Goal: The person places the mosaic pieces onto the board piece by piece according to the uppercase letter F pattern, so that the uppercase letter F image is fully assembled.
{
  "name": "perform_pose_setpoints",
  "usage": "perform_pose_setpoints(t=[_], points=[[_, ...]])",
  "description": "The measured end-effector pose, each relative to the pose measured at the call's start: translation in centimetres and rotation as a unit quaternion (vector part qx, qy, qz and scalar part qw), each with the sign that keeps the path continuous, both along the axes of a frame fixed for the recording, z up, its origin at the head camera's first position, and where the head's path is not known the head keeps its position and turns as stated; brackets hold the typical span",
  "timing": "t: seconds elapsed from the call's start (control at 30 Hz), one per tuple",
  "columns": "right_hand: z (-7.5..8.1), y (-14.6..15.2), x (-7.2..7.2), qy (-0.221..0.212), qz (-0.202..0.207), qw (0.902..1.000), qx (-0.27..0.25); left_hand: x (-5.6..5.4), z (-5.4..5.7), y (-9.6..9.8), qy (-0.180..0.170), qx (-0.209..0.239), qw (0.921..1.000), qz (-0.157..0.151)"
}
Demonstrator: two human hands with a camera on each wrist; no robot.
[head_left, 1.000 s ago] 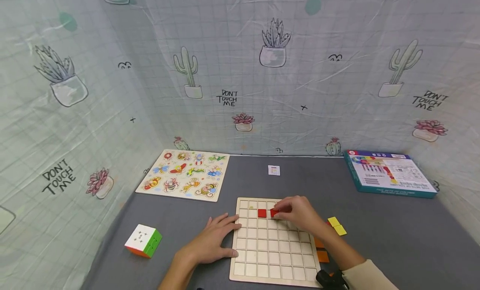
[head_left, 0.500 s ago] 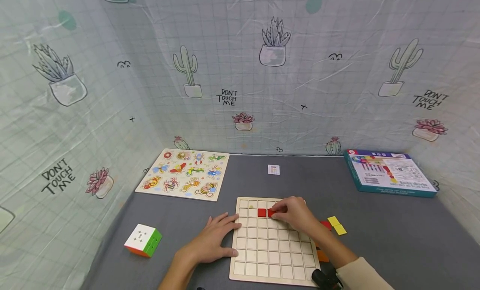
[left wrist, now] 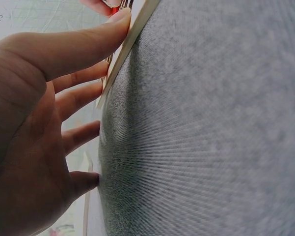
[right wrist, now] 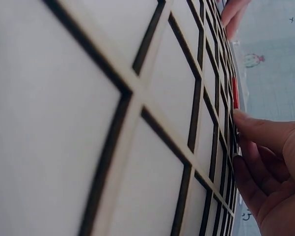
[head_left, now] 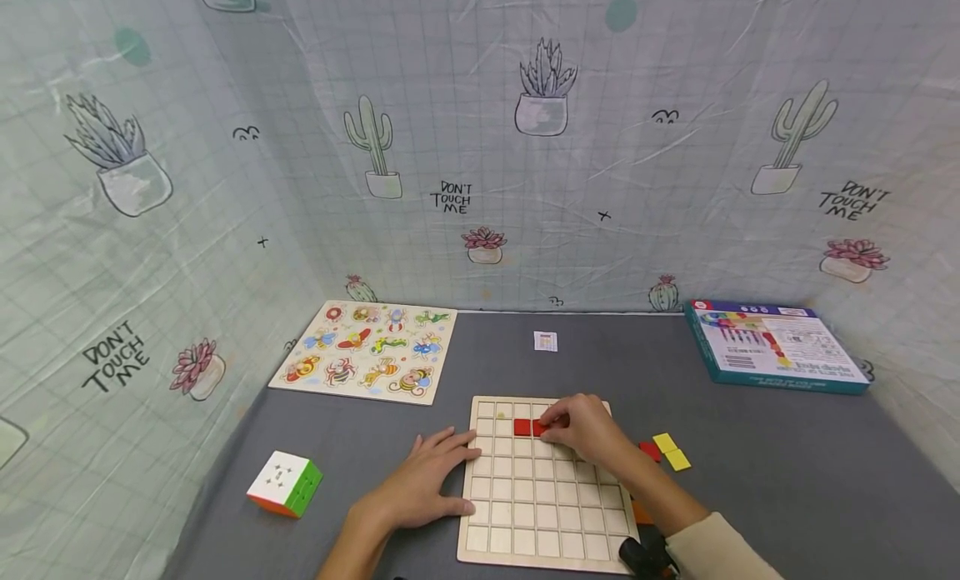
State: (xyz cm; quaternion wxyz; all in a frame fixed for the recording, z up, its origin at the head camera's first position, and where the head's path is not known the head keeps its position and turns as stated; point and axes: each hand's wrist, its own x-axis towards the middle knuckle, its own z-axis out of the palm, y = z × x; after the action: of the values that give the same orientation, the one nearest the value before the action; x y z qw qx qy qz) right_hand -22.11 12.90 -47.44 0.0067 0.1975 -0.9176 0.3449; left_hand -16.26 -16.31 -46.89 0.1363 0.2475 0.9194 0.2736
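Note:
A pale wooden grid board (head_left: 504, 541) lies flat on the table. One red square tile (head_left: 522, 427) sits in a cell of its second row from the back. Just right of it, a second red tile (head_left: 537, 428) is partly covered by my right hand (head_left: 588, 434), whose thumb and fingertips pinch it. Whether that tile lies fully down in its cell I cannot tell. My left hand (head_left: 427, 487) rests at the board's left edge, fingers spread. In the left wrist view its thumb (left wrist: 120, 22) touches the board's rim.
Two yellow tiles (head_left: 671, 452), a red tile (head_left: 649, 452) and orange tiles (head_left: 642, 513) lie right of the board, partly under the right forearm. A puzzle cube (head_left: 285, 482) stands at left. Behind are an insect picture board (head_left: 367, 352), a small card (head_left: 545, 341) and a flat box (head_left: 780, 347).
My right hand has shifted slightly left, bringing its red tile up beside the first one. The left hand has stayed in place. More of the loose red tile shows by the right forearm.

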Motion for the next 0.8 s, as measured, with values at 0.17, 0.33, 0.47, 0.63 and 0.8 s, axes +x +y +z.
perform_pose_setpoints(t=[0.17,0.33,0.47,0.63,0.8], points=[[-0.18,-0.09,0.07,0.009,0.006,0.9999,-0.002,0.15,-0.01,0.03,0.002,0.006,1.0000,0.001],[-0.05,-0.23,0.27,0.014,0.003,0.9999,-0.003,0.20,-0.01,0.01,0.005,0.009,0.9999,0.002],[0.04,-0.38,0.51,0.004,-0.013,0.9999,-0.001,0.18,-0.03,0.01,0.003,0.005,1.0000,0.003],[0.05,-0.41,0.56,0.006,-0.022,0.9997,0.002,0.14,0.03,0.06,0.006,0.004,1.0000,0.004],[-0.08,-0.23,0.43,0.019,-0.007,0.9998,-0.001,0.13,0.09,0.05,0.003,0.003,1.0000,0.004]])
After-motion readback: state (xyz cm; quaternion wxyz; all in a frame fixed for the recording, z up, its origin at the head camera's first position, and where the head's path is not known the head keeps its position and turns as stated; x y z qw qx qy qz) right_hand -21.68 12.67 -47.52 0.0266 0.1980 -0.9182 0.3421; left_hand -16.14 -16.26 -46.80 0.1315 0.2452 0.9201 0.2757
